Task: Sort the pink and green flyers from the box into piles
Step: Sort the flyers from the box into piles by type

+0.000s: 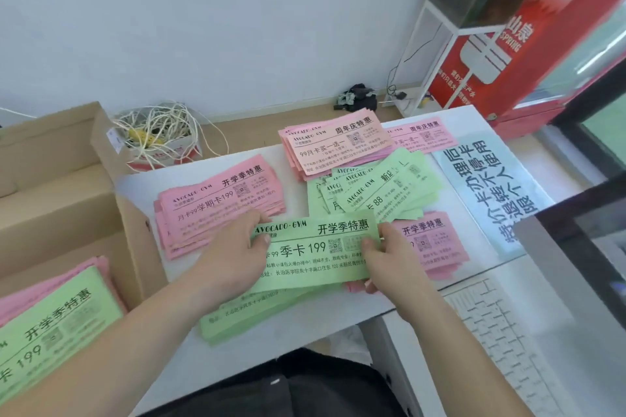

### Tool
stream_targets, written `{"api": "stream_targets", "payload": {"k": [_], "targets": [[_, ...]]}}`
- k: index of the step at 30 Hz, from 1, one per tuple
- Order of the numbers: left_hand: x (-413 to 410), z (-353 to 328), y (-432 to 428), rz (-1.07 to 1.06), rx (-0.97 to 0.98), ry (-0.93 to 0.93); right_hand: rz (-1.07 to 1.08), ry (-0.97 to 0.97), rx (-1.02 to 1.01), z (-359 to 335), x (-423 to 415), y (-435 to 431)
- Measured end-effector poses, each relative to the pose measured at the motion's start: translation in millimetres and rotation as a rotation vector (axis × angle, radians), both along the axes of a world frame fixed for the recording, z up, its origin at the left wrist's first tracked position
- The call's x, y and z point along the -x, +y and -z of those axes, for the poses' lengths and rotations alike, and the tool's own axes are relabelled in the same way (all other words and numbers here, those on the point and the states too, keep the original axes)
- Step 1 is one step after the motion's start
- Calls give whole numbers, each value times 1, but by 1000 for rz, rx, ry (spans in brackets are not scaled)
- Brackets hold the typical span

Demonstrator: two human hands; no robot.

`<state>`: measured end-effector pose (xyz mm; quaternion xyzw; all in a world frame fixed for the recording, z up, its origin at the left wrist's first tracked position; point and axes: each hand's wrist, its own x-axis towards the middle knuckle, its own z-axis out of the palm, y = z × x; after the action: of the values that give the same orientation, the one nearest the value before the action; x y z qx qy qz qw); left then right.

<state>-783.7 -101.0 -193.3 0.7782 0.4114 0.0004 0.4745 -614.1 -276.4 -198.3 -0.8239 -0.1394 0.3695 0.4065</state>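
Fingers [261, 240] of the left hand [233, 257] pinch the left end of a long green paper flyer [315, 257], thumb on its printed face. The right hand [389, 261] pinches the right end the same way. The flyer sits at the centre of the frame, over a stack of green flyers [237, 318] lying on the white counter [332, 315]. Just left of the hands is a thick pink flyer pile [216, 210]; just right, partly behind the right hand, is a second pink pile [430, 244]. Above the held flyer lies a fanned green pile [372, 186], and beyond it, at upper centre, a third pink stack [335, 145]. At lower left, a brown cardboard box [135, 240] holds unsorted flyers [57, 322], green on top of pink.
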Motion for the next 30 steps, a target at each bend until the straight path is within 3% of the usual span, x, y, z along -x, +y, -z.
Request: {"api": "stream_targets", "payload": {"k": [9,12,15,18,21,26,30], "targets": [[25,-10,-7,11,173,-22,256,40,-95,6,42,-30],[45,-12,-4,-22,152,-15,227,-153,-57,18,56,-31],[66,-18,-6,-66,72,-1,-29,-549,51,35,72,-37],[85,-31,2,-156,-54,18,-509,-888,151,59,87,-34],[102,-46,7,-238,-149,24,-843,-924,193,74,97,-14],[132,-53,-24,-491,29,-68,-886,-1046,105,74,94,21],[156,-51,-48,-577,-58,-56,-1019,-1052,114,83,86,22]]}}
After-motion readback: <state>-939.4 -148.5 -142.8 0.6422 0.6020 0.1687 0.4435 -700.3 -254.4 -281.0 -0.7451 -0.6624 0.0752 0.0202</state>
